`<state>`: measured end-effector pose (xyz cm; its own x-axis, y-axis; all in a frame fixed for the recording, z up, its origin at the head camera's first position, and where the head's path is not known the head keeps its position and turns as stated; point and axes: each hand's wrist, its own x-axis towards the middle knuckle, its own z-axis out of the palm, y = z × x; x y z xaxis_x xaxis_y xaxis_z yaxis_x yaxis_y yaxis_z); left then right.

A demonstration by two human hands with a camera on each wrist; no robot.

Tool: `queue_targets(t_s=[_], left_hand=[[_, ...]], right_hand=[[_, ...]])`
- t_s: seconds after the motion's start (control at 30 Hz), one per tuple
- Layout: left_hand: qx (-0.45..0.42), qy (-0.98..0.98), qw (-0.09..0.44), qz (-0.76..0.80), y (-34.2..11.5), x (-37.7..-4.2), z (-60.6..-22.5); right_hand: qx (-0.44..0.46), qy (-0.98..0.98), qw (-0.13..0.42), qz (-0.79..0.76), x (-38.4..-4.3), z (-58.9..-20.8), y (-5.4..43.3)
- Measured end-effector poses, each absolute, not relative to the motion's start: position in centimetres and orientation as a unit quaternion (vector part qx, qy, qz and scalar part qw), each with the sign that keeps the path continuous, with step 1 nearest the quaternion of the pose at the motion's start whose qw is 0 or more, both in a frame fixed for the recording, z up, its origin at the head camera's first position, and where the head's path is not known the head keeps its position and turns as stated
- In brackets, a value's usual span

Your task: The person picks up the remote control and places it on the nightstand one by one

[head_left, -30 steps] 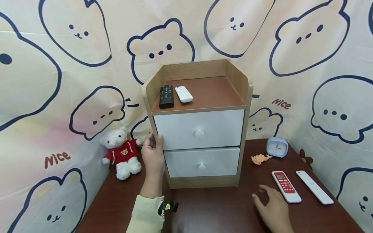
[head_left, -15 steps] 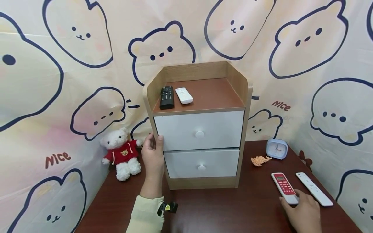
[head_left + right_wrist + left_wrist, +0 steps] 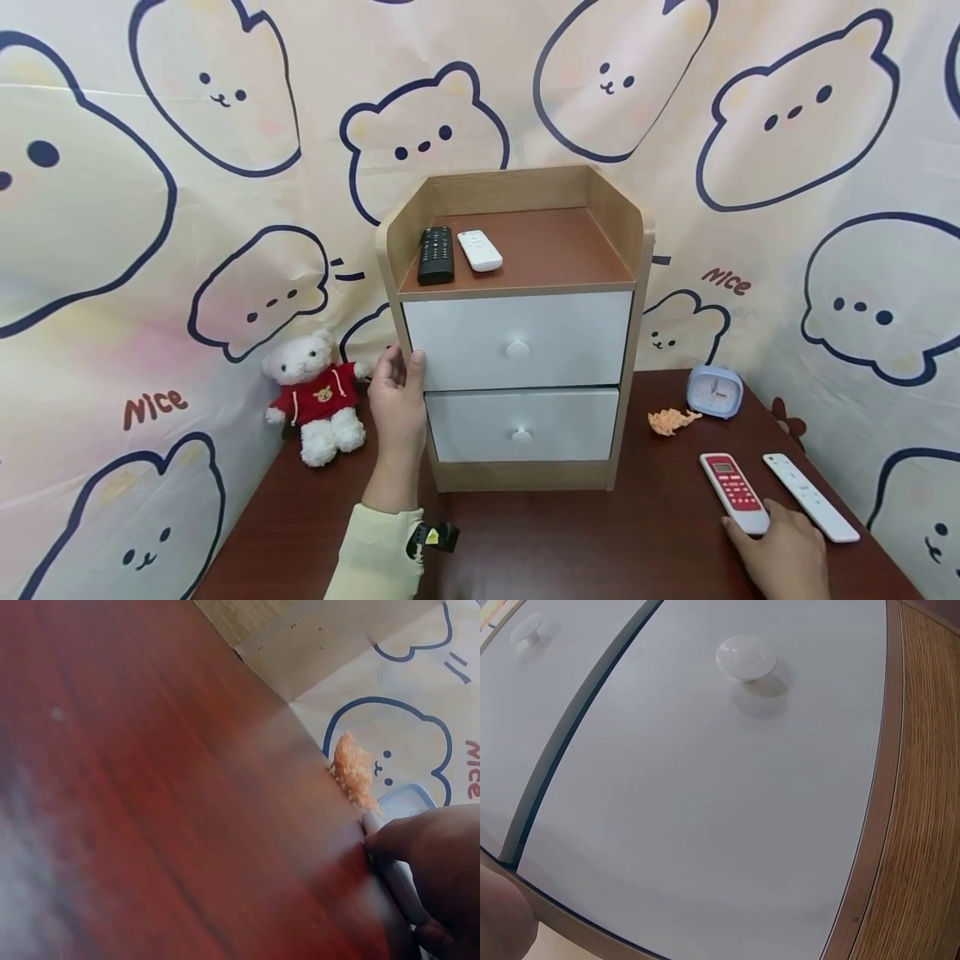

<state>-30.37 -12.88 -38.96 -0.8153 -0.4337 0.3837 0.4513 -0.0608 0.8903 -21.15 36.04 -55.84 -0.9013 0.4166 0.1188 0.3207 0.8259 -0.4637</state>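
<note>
We see right hand (image 3: 783, 554) now at near end of red-and-white remote (image 3: 733, 492); second ago, hand is left of it, apart. Thumb and fingers pinch remote's sides. Remote lies on table (image 3: 540, 542), left of long white remote (image 3: 812, 498), unmoved. Work now centres, we judge, on this remote. Left hand (image 3: 399, 408) unchanged: grips cabinet's (image 3: 525, 477) side edge, thumb at front.

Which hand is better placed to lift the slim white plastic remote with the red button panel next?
Probably the right hand: it grips that remote. The left hand holds the pale wooden cabinet with white drawers.
</note>
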Motion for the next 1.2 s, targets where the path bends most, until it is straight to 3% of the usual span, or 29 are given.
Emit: queue_targets(t_s=[0.57, 0.8, 1.2], left_hand=[[-0.001, -0.618, 0.301, -0.726, -13.0, -30.4, -38.9], [-0.005, -0.620, 0.300, -0.725, -13.0, -30.6, -39.3], [-0.010, -0.616, 0.312, -0.723, -12.8, -30.4, -39.2]], right_hand=[[-0.228, -0.932, 0.103, 0.261, -21.3, -55.6, 35.8], [-0.230, -0.915, 0.170, 0.286, -20.6, -54.5, 34.1], [-0.243, -0.843, 0.266, 0.399, -17.6, -49.2, 27.6]])
